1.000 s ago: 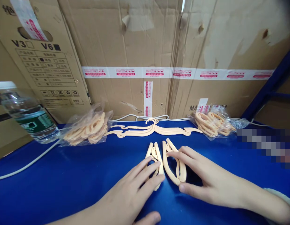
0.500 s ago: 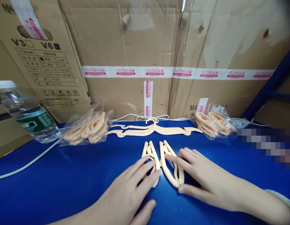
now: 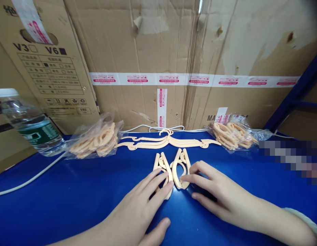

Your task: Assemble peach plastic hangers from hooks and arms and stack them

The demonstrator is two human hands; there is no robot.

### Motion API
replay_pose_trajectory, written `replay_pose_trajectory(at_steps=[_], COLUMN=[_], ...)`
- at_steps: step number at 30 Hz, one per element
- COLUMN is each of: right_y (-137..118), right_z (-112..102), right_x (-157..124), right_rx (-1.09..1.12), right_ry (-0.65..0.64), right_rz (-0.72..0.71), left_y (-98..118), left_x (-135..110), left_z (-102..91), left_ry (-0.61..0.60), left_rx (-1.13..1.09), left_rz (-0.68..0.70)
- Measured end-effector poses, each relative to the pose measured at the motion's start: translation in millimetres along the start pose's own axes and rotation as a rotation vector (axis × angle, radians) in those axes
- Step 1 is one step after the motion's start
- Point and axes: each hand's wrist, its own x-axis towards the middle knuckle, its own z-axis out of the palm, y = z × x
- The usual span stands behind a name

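Observation:
Two cream folding hangers lie folded side by side on the blue tabletop (image 3: 138,174). My left hand (image 3: 141,205) rests its outstretched fingers flat on the left folded hanger (image 3: 167,165), thumb spread away. At the right folded hanger (image 3: 175,173), my right hand (image 3: 219,191) touches the lower right side with its index fingertip. Its thumb stays apart from the hanger, and the other fingers are bent. Behind these lie several unfolded cream hangers (image 3: 185,142) stacked together, hooks pointing to the back.
Clear bags of folded hangers lie on the left (image 3: 97,140) and right (image 3: 228,135). A water bottle (image 3: 37,126) stands far left beside a white cable (image 3: 32,179). Large cardboard boxes (image 3: 148,51) form a wall behind, with a blue metal frame (image 3: 288,89) at right.
The right folded hanger has moved away from me and left, turning upright beside the other one. My right thumb has come off it. The left hanger has shifted slightly left and away.

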Motion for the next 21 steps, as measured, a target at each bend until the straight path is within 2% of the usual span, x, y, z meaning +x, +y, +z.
replay_pose_trajectory(at_steps=[2, 7, 14, 21], right_y=[0, 1, 1, -2], right_z=[0, -3, -6, -6], right_x=[-1, 0, 1, -2], right_rx=[-0.026, -0.057, 0.015, -0.028], right_ry=[-0.004, -0.110, -0.133, -0.177], right_rz=[-0.019, -0.052, -0.049, -0.046], left_y=[-3, -11, -10, -9], left_x=[-2, -5, -6, -7], left_z=[4.9, 15.8, 14.4, 16.7], left_ry=[0.046, 0.103, 0.123, 0.128], left_rx=[-0.002, 0.009, 0.034, 0.084], left_rz=[0.033, 0.064, 0.074, 0.036])
